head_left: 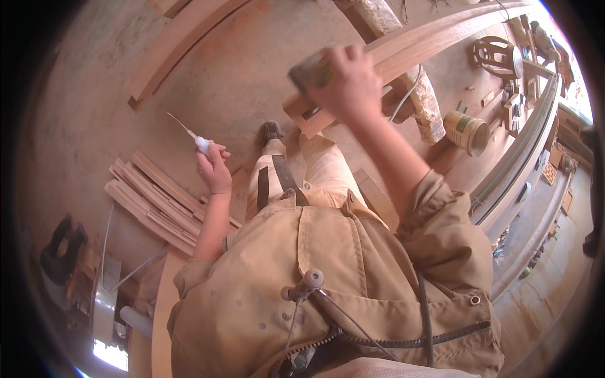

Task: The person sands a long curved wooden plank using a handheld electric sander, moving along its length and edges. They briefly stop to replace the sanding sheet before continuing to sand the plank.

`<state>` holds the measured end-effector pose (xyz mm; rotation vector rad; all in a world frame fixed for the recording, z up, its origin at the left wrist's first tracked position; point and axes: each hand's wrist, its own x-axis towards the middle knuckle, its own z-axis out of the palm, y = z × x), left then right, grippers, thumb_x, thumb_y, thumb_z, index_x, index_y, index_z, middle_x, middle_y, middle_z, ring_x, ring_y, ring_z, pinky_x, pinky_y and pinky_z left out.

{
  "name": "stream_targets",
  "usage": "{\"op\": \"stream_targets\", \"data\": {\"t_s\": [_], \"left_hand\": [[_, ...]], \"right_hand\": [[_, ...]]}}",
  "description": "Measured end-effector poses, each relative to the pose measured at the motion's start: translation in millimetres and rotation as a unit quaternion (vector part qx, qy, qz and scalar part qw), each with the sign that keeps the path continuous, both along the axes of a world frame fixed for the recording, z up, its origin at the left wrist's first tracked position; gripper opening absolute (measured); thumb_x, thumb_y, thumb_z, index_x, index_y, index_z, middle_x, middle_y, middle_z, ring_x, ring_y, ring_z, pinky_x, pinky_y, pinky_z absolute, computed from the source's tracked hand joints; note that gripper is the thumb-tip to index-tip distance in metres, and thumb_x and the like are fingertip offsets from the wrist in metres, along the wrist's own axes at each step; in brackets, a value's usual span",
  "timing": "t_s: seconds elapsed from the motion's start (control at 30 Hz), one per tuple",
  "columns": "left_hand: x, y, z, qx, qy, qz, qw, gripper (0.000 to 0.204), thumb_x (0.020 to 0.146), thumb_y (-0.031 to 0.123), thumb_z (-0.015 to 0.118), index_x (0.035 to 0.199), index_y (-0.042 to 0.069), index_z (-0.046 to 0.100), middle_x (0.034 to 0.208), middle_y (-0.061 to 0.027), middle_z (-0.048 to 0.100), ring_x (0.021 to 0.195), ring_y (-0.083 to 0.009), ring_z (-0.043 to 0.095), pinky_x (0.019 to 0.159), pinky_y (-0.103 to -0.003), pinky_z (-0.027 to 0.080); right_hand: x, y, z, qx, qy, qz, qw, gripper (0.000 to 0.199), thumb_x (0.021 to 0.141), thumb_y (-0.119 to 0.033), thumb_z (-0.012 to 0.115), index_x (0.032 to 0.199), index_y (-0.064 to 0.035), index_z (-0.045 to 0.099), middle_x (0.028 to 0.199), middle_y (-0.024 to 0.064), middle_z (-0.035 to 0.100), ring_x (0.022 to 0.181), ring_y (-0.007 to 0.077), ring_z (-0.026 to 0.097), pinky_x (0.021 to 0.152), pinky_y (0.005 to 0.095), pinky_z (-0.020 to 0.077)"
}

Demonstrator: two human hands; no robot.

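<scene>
While snug, left grip (214, 169) round bottle (202, 145).

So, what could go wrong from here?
The beam ends by the legs and might knock them if it shifted. The block in the right grip, blurred near that end, could slip. The bottle in the left grip has a long nozzle, which might drip if squeezed.

Smooth matt wood beam (436, 45); matt cloth jacket (252, 264); plastic bottle (202, 145).
</scene>
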<state>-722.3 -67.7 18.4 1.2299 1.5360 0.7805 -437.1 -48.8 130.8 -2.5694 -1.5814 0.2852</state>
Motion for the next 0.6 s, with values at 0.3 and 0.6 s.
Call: {"op": "stream_targets", "data": {"t_s": [0.3,0.6], "left_hand": [[15,-4,-8,0.019,-0.002,-0.078,0.997,0.029,0.098,0.028,0.046,0.106,0.000,0.050,0.078,-0.0025,0.060,0.064,-0.0097,0.056,0.059,-0.023,0.044],[50,17,-5,0.049,0.003,-0.133,0.990,0.029,0.098,0.028,0.046,0.106,0.000,0.049,0.079,-0.0026,0.060,0.065,-0.0100,0.057,0.059,-0.023,0.045]], "right_hand": [[-59,-29,12,-0.052,0.123,0.121,0.984,0.049,0.061,-0.022,0.074,0.105,-0.0173,0.052,0.101,0.0092,0.048,0.099,0.0313,0.050,0.068,0.0418,0.0540],[62,10,2,0.040,0.023,-0.093,0.995,0.045,0.069,-0.030,0.069,0.107,-0.0112,0.055,0.106,0.0139,0.051,0.100,0.0314,0.052,0.077,0.0427,0.0510]]}}
